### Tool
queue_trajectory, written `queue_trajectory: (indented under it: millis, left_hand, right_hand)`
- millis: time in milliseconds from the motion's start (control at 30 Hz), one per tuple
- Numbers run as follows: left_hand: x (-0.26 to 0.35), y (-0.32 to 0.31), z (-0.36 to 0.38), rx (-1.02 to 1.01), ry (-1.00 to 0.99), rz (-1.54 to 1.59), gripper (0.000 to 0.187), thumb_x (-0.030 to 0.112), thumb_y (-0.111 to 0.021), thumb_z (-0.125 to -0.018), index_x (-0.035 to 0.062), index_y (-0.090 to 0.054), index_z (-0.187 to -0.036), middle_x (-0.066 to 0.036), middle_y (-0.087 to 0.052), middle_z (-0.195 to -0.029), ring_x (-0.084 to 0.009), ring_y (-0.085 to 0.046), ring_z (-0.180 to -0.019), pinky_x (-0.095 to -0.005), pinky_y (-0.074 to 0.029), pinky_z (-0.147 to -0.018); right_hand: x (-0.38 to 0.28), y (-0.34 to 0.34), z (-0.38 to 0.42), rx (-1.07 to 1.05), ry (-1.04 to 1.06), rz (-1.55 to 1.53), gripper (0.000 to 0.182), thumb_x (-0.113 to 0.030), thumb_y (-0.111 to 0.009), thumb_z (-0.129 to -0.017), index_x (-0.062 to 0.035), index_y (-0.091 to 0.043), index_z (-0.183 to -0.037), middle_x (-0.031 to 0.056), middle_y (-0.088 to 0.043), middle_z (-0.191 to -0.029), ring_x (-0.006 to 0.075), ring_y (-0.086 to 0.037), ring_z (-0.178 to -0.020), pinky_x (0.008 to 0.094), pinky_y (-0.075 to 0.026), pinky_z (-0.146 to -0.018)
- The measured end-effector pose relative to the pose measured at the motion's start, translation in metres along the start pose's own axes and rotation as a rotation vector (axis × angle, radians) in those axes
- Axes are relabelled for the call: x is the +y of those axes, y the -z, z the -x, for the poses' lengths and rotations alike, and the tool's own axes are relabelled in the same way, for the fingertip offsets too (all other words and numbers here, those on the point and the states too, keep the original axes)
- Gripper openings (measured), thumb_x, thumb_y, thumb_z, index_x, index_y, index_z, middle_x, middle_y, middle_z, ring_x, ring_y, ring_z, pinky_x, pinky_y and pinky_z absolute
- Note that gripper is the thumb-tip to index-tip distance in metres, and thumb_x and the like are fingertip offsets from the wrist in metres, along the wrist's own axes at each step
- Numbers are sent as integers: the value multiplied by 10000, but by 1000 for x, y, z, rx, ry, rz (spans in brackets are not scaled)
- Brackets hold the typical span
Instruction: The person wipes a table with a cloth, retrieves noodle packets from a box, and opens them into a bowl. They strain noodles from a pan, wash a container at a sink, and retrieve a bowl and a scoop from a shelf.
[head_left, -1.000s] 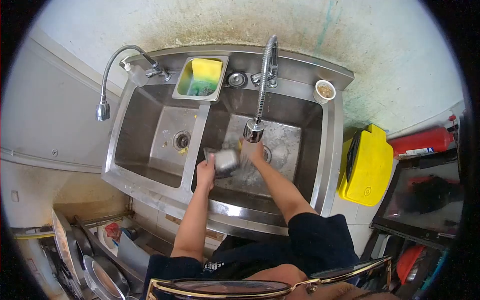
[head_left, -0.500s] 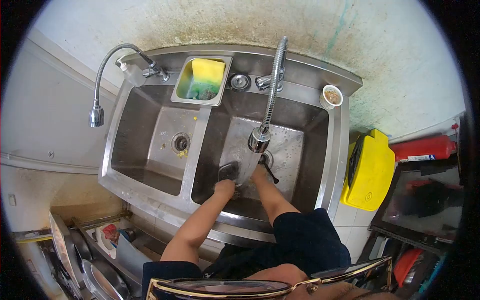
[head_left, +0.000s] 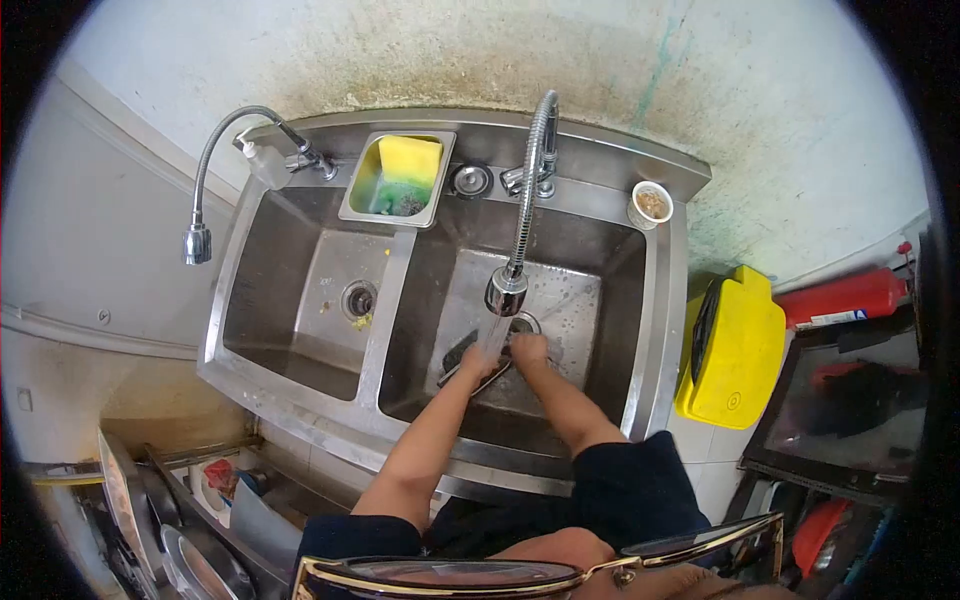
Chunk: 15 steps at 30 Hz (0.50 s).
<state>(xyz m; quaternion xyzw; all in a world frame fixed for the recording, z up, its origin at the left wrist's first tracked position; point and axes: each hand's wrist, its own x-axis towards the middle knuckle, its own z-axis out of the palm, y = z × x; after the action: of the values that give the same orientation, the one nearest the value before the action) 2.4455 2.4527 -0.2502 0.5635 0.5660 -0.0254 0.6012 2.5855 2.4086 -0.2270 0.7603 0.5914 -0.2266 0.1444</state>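
In the right sink basin (head_left: 622, 300), my left hand (head_left: 481, 360) is closed on a dark kitchen utensil (head_left: 459, 351), under the water falling from the spring-neck faucet (head_left: 506, 292). Its broad dark part shows left of that hand, and a thin edge shows below the fingers. Just to the right, near the drain, my right hand (head_left: 529, 348) is closed at the utensil's other end. The fingers cover much of it, and I cannot tell its exact kind.
A metal tray (head_left: 436, 206) with a yellow sponge (head_left: 410, 158) sits behind the divider. The left basin (head_left: 270, 290) has yellow scraps round its drain. A second faucet (head_left: 197, 243) hangs far left. A white cup (head_left: 650, 205) stands at the back right, beyond it a yellow bin (head_left: 738, 350).
My right hand has moved up and right toward the drain. The utensil has turned, and the black handle that stuck out at the right no longer shows there. My left hand has shifted slightly right.
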Motion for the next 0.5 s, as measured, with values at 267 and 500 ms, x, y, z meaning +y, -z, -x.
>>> queue_trajectory:
  millis: [267, 500]
  left_hand:
    - [85, -7, 76, -212, 102, 996, 264, 311, -415, -889, 97, -546, -972, -48, -598, -909, -196, -562, -812, -370, -469, -707]
    - [119, 39, 117, 219, -35, 485, 344, 278, -327, -921, 16, -539, -990, -167, -605, -918, -229, -613, -781, -363, -496, -660]
  right_hand:
    - [-3, 103, 111, 285, 150, -367, 250, -199, -593, -746, -40, -584, -939, 124, -634, -874, 261, -634, -763, 370, -495, -654]
    - [41, 112, 131, 48, 224, -834, 303, -240, -656, -735, -50, -615, -967, 133, -638, -824, 239, -618, -765, 336, -475, -714]
